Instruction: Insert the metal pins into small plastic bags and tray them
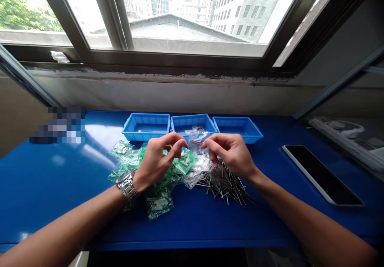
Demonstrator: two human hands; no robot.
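Right hand [232, 153] pinches a clear bag [195, 147], likely to steady it; left hand [159, 155] curls nearly closed, its hold unclear.

1. Copper-coloured pin [195, 142]: slim, nearly level, right end dipping toward 4 o'clock.
2. Green bags [127, 163]: see-through, crinkled, filled; heaped at pin's 8 o'clock.
3. Clear bags [196, 169]: crumpled, pin's 6 o'clock.
4. Metal rods [232, 189]: thin, loose, criss-crossed; 5 o'clock.

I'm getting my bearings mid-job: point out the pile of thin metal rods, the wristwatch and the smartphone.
Pile of thin metal rods [234, 185], head view: middle of the pile.
Wristwatch [129, 186], head view: metal bracelet.
Smartphone [324, 175], head view: dark screen.
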